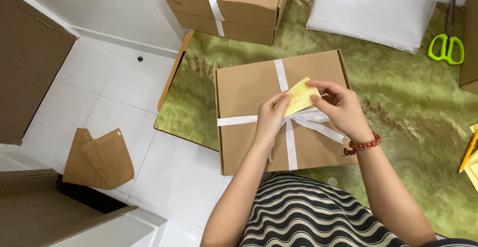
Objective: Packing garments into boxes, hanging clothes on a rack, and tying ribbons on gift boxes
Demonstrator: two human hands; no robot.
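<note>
A flat brown cardboard box (249, 90) lies on the green tabletop, tied crosswise with a white ribbon (280, 72) knotted in a bow near its middle. Above the bow, both hands pinch a small yellow paper note (300, 96) with handwriting on it. My left hand (271, 120) grips the note's lower left edge. My right hand (341, 108), with a red bead bracelet at the wrist, holds its upper right edge. The bow is partly hidden under my hands.
Two stacked ribbon-tied boxes (234, 8) stand at the table's far left corner. A pile of clear plastic bags (373, 8) and green-handled scissors (446, 43) lie at the back right. Yellow paper and a pencil (468, 152) sit at the right edge. Brown paper (99, 160) lies on the white floor.
</note>
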